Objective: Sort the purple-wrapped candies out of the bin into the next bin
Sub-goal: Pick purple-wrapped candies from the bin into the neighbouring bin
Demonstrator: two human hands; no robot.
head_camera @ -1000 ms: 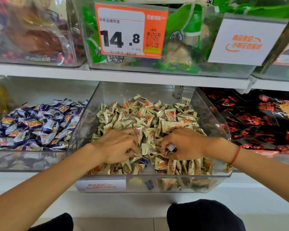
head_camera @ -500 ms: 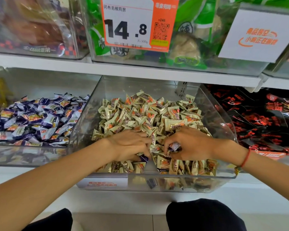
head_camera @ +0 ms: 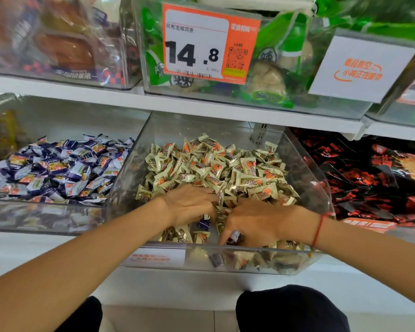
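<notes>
a: where are the hands?
b: both in the middle bin (head_camera: 316,188). the right hand (head_camera: 256,221) pinches a purple candy (head_camera: 234,236); another purple candy (head_camera: 203,221) lies under the left hand (head_camera: 189,204), whose grip i can't tell.

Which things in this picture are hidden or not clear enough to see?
Head view only:
- Left hand: fingertips buried in the cream candies; its grip on the purple candy is unclear.
- Right hand: the wrapper it pinches is mostly covered by fingers.
- Middle bin: candies below the top layer are hidden.
- Price tag: small print is unreadable.
</notes>
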